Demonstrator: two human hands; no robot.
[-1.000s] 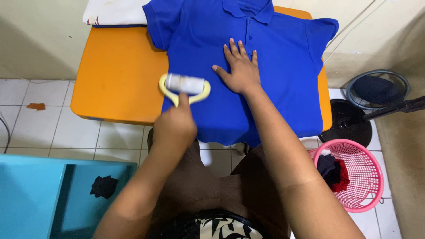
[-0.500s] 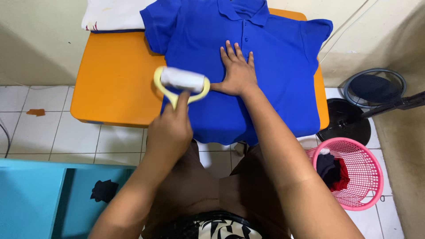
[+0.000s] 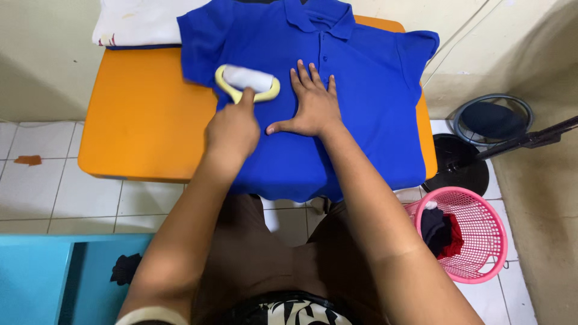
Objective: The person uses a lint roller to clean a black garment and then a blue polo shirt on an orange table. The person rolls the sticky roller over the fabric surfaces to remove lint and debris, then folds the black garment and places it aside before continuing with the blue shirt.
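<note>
Head view, the only one I have. Step in hand, as I judge it: lint rolling a shirt (image 3: 361,102) spread flat on the bench (image 3: 138,120).

1. Shirt: a blue polo, centre to upper right of the frame, collar at the top edge, hem hanging over the near edge of the bench.
2. Left hand (image 3: 233,129): closed around the handle of the roller (image 3: 248,81). The roller has a pale yellow frame and a white drum; the drum lies on the shirt's chest, left of the button placket, upper centre of the frame.
3. Right hand (image 3: 310,102): empty, fingers spread, palm pressed flat on the shirt just right of the roller, pinning the cloth.
4. Next move, by my judgement: a stroke calls for even pressure along the fabric while the flat hand keeps the cloth taut; the hand must sit clear of the drum's path, since the two are now just beside each other.

Containers:
- Basket (image 3: 481,268), pink mesh, on the floor at lower right. It holds crumpled dark cloth and a red piece; I cannot tell what garments they are.
- Bin (image 3: 36,283), blue, lower left. A small dark cloth lies in it.

Also on the bench: folded white cloth (image 3: 144,21), upper left, touching the shirt's sleeve.
</note>
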